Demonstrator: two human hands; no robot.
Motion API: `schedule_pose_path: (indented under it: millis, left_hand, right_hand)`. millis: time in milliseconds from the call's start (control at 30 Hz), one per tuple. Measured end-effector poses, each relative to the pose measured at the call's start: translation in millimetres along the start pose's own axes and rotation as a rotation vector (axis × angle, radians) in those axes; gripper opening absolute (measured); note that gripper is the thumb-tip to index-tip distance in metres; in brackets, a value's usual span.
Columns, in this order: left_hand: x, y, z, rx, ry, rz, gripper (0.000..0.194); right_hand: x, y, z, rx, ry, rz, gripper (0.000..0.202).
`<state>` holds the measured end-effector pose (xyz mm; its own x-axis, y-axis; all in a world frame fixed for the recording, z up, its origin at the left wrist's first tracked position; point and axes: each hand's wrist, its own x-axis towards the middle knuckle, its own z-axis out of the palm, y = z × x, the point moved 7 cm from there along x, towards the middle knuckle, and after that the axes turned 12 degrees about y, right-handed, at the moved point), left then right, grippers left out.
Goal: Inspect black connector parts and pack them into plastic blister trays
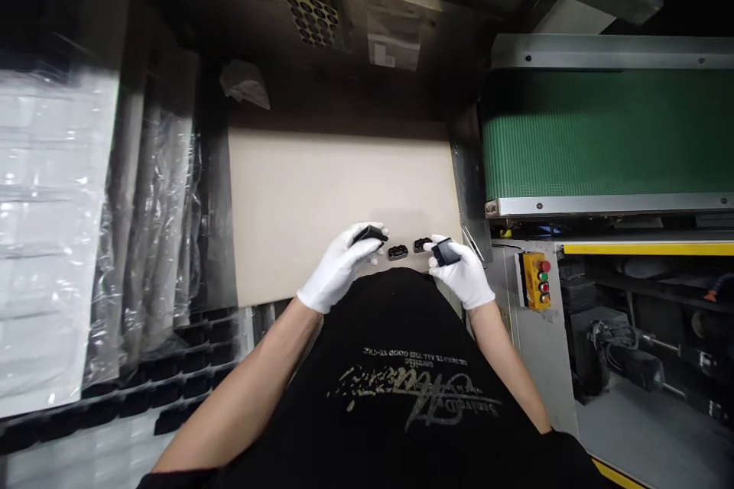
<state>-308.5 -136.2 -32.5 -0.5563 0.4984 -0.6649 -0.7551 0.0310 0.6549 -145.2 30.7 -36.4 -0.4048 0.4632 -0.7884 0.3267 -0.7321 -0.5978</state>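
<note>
I see the left hand [338, 263] pinching a black piece [370, 233] over the tan board [338, 183]; at its near right corner, the right hand [466, 275] grips a black block [446, 252]. A gentle hold seems best.

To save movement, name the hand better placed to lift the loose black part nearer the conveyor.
Likely the right hand: its fingers are nearest that black part, though holding a black piece; left hand is farther.

green conveyor belt [608, 134]: right | pale worktop [332, 191]: centre | light: uneven
</note>
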Motion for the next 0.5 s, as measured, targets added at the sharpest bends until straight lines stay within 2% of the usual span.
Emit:
schedule_pose_path:
  millis: [100,200,267,367,500]
  left_hand:
    - [-9,16,-2.8,0.265,-0.020,0.185,0.040]
    - [-16,30,2.5,0.444,-0.043,0.285,0.037]
    - [-22,39,6.2,0.530,-0.025,0.354,0.038]
    - [-39,56,12.7,0.594,0.023,0.528,0.035]
    - [-62,77,20.5,0.610,0.090,0.757,0.025]
  right_hand:
    - [-5,-16,5,-0.381,0.063,-0.230,0.044]
    - [0,-46,13,-1.032,0.184,-0.479,0.036]
    - [13,-58,23,-1.456,0.173,-0.570,0.028]
    - [40,-63,38,-1.853,0.055,-0.610,0.023]
    - [76,-55,49,-2.149,-0.009,-0.435,0.033]
